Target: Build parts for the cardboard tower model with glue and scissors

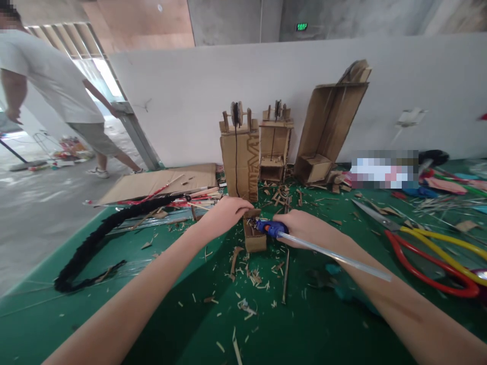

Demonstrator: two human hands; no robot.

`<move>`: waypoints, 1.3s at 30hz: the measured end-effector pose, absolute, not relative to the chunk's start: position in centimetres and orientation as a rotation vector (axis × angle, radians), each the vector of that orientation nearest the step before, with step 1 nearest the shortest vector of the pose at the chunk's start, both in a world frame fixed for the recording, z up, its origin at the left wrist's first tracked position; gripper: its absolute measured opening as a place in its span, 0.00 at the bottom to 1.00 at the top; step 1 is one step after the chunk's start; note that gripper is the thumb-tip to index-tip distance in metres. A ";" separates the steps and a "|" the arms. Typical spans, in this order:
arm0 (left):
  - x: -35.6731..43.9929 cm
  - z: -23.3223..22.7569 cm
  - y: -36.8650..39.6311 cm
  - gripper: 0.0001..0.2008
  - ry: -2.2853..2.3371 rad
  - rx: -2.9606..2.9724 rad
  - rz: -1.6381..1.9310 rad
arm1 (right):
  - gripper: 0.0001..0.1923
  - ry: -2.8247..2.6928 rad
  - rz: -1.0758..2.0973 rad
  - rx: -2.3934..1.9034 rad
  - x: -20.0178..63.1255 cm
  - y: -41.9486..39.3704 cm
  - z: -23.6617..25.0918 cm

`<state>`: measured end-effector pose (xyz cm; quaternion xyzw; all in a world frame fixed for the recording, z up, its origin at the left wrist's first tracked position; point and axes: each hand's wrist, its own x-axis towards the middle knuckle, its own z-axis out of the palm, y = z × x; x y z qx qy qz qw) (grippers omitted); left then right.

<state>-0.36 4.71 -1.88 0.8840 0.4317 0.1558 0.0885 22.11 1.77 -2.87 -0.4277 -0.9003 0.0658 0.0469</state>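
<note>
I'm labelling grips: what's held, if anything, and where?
Right hand: blue glue gun, apparently by its handle. Left hand at small cardboard box, top edge; hold unclear.

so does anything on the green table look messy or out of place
Yes: scraps lie strewn across the green table, around the small cardboard box, like unswept offcuts. The rightmost tall cardboard box looks tilted rightward, though the lens may exaggerate that.

Cardboard scraps [235, 259] on green table [190, 329]
</note>
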 end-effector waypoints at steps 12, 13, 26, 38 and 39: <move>-0.4 -2.4 5.1 0.17 1.287 2.634 0.469 | 0.08 -2.727 0.253 -1.439 23.7 1.2 -2.6; -0.5 -2.4 5.2 0.17 1.285 2.636 0.470 | 0.09 -2.726 0.256 -1.448 23.8 1.2 -2.5; -0.5 -2.6 5.1 0.18 1.271 2.635 0.507 | 0.07 -2.690 0.262 -1.528 24.3 0.5 -2.1; -0.8 -2.4 4.6 0.19 1.272 2.583 0.504 | 0.09 -2.501 0.618 -1.390 25.8 -0.4 -0.6; -0.8 -2.4 4.6 0.19 1.274 2.581 0.498 | 0.10 -2.491 0.623 -1.399 25.8 -0.5 -0.5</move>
